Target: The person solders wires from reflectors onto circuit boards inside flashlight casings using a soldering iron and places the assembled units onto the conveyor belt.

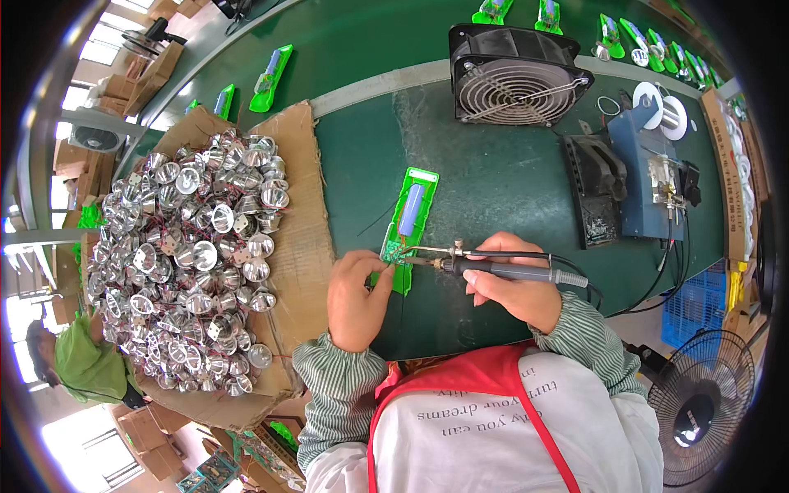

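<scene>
A soldering iron with a dark handle and a thin feed tube lies in the grip of my right hand. Its tip touches, or nearly touches, a small green circuit board. That board sits at the near end of a bright green plastic housing, which also carries a blue cylindrical battery. My left hand is closed at the board's left edge, thumb and finger pinched there. Whether it grips the board or a wire is too small to tell.
Left of my hand, a cardboard box holds a heap of silver reflector cups. A black fan stands at the back. To the right are a blue soldering station with solder reels and a black holder. More green housings line the far bench.
</scene>
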Demonstrator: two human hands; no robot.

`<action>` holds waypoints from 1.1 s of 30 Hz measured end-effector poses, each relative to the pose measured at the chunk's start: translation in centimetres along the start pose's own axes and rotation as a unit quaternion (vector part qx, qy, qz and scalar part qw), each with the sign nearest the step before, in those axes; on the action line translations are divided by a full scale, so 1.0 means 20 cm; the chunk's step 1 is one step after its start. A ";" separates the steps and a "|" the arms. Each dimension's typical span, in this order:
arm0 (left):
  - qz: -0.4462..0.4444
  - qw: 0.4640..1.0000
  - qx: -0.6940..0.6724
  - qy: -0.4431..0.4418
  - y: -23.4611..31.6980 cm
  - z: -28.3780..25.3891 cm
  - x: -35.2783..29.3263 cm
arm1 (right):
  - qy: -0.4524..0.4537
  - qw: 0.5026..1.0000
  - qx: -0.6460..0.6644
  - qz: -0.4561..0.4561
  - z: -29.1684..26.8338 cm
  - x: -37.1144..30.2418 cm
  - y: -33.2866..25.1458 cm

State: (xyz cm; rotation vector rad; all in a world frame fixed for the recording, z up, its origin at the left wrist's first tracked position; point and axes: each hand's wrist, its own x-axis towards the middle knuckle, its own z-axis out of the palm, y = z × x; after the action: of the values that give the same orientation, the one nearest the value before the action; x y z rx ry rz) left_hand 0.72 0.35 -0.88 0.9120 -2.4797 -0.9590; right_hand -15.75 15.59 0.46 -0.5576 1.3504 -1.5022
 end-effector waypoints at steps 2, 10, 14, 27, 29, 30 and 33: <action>-0.004 1.000 0.001 -0.001 0.00 0.00 0.00 | -0.002 1.000 0.002 -0.006 0.00 0.01 0.00; -0.008 1.000 0.010 -0.014 0.00 -0.01 0.01 | -0.007 1.000 -0.006 -0.004 -0.01 0.01 0.00; -0.006 1.000 0.004 -0.016 0.01 -0.01 0.01 | 0.019 1.000 0.005 -0.011 -0.01 -0.01 -0.01; -0.080 0.994 -0.054 0.058 0.02 -0.02 -0.04 | 0.020 1.000 0.002 -0.016 -0.03 -0.05 -0.03; -0.087 0.992 -0.017 0.087 0.03 -0.01 -0.04 | 0.015 1.000 0.004 -0.022 -0.02 -0.05 -0.03; -0.088 0.992 -0.017 0.087 0.03 -0.01 -0.03 | 0.012 1.000 0.009 -0.010 -0.01 -0.05 -0.03; -0.052 0.996 0.039 0.061 0.02 0.00 -0.01 | 0.009 1.000 0.014 -0.001 0.00 -0.03 -0.02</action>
State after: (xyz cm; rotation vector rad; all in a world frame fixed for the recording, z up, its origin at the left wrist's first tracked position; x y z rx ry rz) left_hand 0.64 0.80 -0.61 1.0995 -2.4014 -0.8178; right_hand -15.67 16.02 0.96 -0.5287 1.3411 -1.5290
